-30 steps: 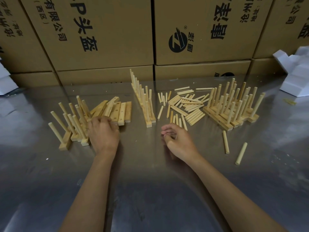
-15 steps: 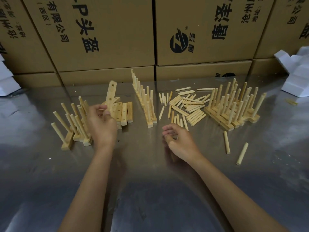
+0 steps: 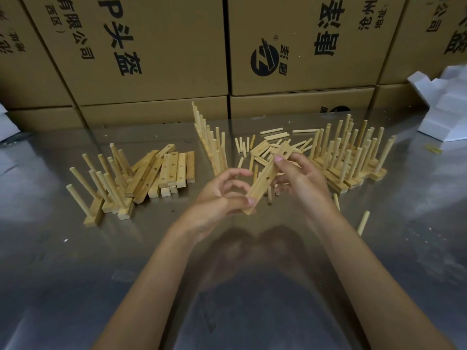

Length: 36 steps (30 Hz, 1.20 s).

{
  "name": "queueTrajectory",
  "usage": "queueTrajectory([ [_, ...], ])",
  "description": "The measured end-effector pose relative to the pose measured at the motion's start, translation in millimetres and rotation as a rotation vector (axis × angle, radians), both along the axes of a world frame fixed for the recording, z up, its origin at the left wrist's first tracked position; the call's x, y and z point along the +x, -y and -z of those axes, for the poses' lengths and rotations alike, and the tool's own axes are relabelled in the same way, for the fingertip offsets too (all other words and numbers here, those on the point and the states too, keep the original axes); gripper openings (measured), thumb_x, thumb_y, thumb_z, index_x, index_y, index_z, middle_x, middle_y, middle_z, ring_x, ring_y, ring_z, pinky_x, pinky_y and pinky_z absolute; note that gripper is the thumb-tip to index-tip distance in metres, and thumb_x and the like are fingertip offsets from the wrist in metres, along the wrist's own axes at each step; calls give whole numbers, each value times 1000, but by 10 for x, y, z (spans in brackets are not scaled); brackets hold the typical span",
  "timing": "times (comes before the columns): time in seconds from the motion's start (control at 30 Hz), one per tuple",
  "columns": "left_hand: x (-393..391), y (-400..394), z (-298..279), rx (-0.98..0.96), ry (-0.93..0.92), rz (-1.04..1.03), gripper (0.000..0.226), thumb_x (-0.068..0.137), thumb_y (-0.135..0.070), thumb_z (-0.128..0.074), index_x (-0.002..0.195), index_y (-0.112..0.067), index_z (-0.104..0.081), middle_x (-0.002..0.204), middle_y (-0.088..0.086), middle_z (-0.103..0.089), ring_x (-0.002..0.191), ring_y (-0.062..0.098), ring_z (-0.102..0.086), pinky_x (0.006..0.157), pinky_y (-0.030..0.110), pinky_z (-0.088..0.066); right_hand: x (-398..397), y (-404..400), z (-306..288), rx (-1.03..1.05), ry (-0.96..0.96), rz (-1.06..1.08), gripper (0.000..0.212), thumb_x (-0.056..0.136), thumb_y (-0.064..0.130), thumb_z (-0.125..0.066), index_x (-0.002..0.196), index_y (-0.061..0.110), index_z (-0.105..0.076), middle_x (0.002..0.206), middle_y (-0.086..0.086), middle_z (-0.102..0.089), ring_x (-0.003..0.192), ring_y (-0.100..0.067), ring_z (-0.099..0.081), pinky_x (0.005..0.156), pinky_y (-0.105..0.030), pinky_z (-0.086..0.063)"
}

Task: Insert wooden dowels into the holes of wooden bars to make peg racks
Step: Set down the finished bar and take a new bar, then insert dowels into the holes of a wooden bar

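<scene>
Wooden bar, holes up, is held tilted above the steel table, centre: left hand pinches its near end, right hand pinches its far end. Loose dowels lie just beyond.

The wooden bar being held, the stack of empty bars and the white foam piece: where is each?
held wooden bar (image 3: pixel 268 176), head view, on its drilled face between two holes.
stack of empty bars (image 3: pixel 174 170), head view, on a top bar's face.
white foam piece (image 3: pixel 444 107), head view, on its stepped side.

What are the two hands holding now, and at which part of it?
One pale wooden bar with holes: the left hand grips its near end, the right hand holds its far half. No dowel is in it.
</scene>
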<state>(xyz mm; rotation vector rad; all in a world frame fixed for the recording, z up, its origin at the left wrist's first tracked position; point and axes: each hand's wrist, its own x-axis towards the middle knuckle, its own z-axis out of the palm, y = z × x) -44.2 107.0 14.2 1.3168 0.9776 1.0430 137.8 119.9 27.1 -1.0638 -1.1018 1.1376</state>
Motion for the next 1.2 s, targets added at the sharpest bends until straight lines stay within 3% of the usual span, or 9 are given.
queueTrajectory([
  [0.17,81,36,31,-148,-4,11,47,84,-34,-71,129,-28,-59,115,5,-71,84,25,-72,69,38,-60,-62,6,80,77,191,-185,15,94,23,-66,104,15,-73,87,3,-74,72,-8,-66,59,-20,-51],
  [0.33,81,26,48,-161,-4,-47,41,92,-22,-66,132,-17,-60,83,0,-71,67,17,-66,58,28,-58,46,-55,147,176,677,112,24,93,45,-63,93,25,-75,85,10,-70,82,-8,-63,68,-28,-45],
  [0.57,90,33,54,-198,126,-96,43,88,-13,-71,129,-11,-57,102,10,-65,73,19,-70,56,34,-62,671,217,251,-40,1011,706,20,91,19,-55,106,12,-66,114,-14,-60,106,-36,-56,78,-37,-41],
  [0.7,121,32,73,-216,143,-121,36,87,-14,-71,122,-12,-60,96,8,-65,71,17,-69,54,33,-60,938,479,363,-336,1239,506,35,95,25,-50,128,13,-48,104,-17,-63,99,-39,-60,78,-41,-46],
  [0.87,156,65,59,-266,266,-56,28,96,-10,-60,124,-9,-57,87,8,-55,63,15,-64,51,29,-57,980,558,373,-142,1087,453,27,92,19,-57,118,14,-57,82,-12,-69,84,-36,-65,78,-44,-55],
  [0.93,152,70,53,-269,269,-34,31,96,-9,-56,126,-15,-57,84,7,-53,59,14,-59,49,28,-56,888,590,372,29,867,491,20,88,16,-63,108,19,-64,76,0,-69,78,-27,-67,76,-42,-55],
  [1.03,133,78,53,-279,263,53,46,87,-11,-57,132,-18,-57,80,5,-50,57,12,-51,44,26,-53,612,587,341,172,483,308,26,86,9,-68,89,35,-70,77,13,-71,73,-8,-66,75,-42,-59],
  [1.1,122,81,56,-269,263,119,54,80,-16,-59,134,-22,-57,78,3,-51,56,12,-48,42,26,-51,414,540,308,240,399,139,30,88,9,-69,88,39,-74,78,14,-70,66,-1,-61,62,-30,-57],
  [1.2,121,80,32,-252,263,191,40,89,-26,-55,128,-17,-59,74,2,-51,53,14,-44,40,27,-50,203,391,223,267,469,-4,21,91,14,-68,93,33,-75,77,12,-67,59,4,-52,56,-9,-37],
])
